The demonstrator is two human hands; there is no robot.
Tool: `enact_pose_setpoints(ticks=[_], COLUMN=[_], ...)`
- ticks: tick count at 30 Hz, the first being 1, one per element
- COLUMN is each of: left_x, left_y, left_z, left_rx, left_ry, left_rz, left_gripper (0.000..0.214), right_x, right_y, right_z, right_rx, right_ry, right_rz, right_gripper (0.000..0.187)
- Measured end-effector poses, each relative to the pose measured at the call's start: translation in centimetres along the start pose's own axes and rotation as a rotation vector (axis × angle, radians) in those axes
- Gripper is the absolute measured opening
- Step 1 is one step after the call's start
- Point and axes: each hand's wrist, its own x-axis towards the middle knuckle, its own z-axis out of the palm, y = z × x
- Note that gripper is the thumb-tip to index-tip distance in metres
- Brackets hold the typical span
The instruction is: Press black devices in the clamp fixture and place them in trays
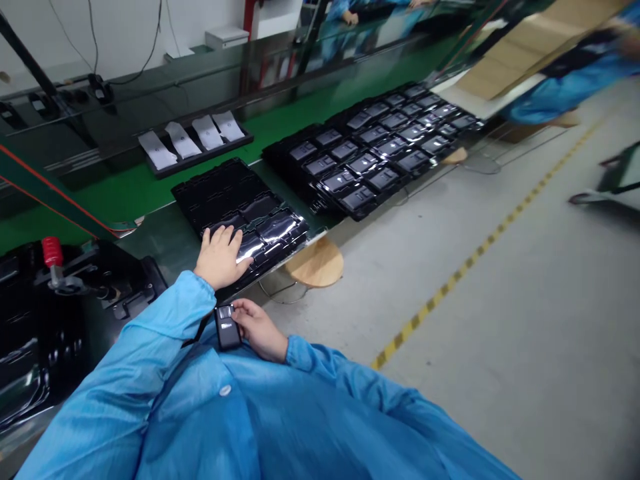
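Note:
My left hand (220, 259) lies with fingers spread on the near edge of a black plastic blister tray (215, 190). The tray has moulded pockets and shines under the light. Close to my body, my right hand (260, 331) is closed on the side of a small black device (228, 328) with a lighter panel near its top. Part of the device is covered by my fingers. Left of my arm is a toggle clamp fixture with a red handle (52, 252), and nothing of mine touches it.
More black trays holding several dark devices (393, 145) lie farther along the bench. A dark tray with white paper pieces (183, 140) sits on the green belt (120, 183). Black trays (30, 373) are at left. A wooden stool (317, 263) stands under the bench edge. Co-workers in blue sleeves (555, 93) work beyond.

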Motion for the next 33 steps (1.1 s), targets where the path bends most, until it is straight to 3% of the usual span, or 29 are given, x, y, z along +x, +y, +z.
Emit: enact_pose_setpoints(ticks=[6, 12, 16, 20, 23, 26, 28, 30, 33], left_x=[1.9, 3.4, 3.4, 2.7, 0.3, -3.8, -6.9, -9.8, -12.6], left_y=[0.8, 2.1, 2.2, 2.3, 2.1, 1.9, 1.7, 1.7, 1.9], left_z=[-0.7, 0.0, 0.4, -0.9, -2.9, -4.4, -4.7, -4.4, -3.8], left_rx=[-0.010, 0.024, 0.037, -0.039, -0.190, -0.405, -0.597, -0.825, -1.117], left_ry=[-0.039, -0.156, -0.133, -0.046, 0.135, 0.250, 0.211, 0.094, -0.044], left_rz=[0.116, 0.206, 0.213, 0.216, 0.167, 0.008, -0.140, -0.248, -0.296], left_gripper=[0.086, 0.092, 0.090, 0.082, 0.052, 0.024, 0.020, 0.023, 0.031], right_x=[-0.2, -0.6, -0.8, -1.6, -3.0, -4.3, -4.8, -5.1, -5.3], right_y=[-0.5, -1.0, -1.3, -1.9, -2.9, -4.6, -6.0, -7.3, -8.6], right_z=[0.5, 0.4, 0.3, 0.3, 0.3, 0.3, 0.3, 0.6, 1.3], right_rx=[-0.022, -0.005, 0.004, -0.009, -0.018, -0.045, -0.070, -0.083, -0.099], right_ry=[0.000, 0.025, 0.052, 0.061, 0.058, 0.028, -0.006, -0.029, -0.048], right_rz=[0.001, -0.035, -0.063, -0.089, -0.120, -0.186, -0.229, -0.256, -0.287], right_gripper=[0.044, 0.037, 0.035, 0.036, 0.038, 0.039, 0.038, 0.036, 0.036])
